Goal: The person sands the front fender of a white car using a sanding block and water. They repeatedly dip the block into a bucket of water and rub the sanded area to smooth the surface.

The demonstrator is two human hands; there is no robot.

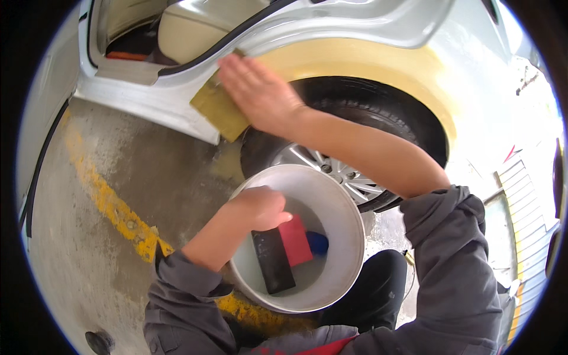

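My right hand (pixel 257 94) lies with fingers together over a flat olive-yellow pad (pixel 222 115), against the white car's lower body (pixel 171 112), just ahead of the rear wheel arch. My left hand (pixel 254 210) is curled inside the rim of a white bucket (pixel 352 254), by the upper ends of a black rectangular block (pixel 272 266) and a red pad (pixel 299 242); what its fingers grip is hidden. Both pads sit in the bucket along with a blue object (pixel 318 242), partly covered by the red one.
Beyond the bucket is a tyre with a silver wheel (pixel 296 157) under a yellowish-patched arch (pixel 378 56). The open door (pixel 47 142) hangs at the left. A worn yellow line (pixel 112 201) crosses the concrete floor. My dark-clad knee (pixel 367 296) is right of the bucket.
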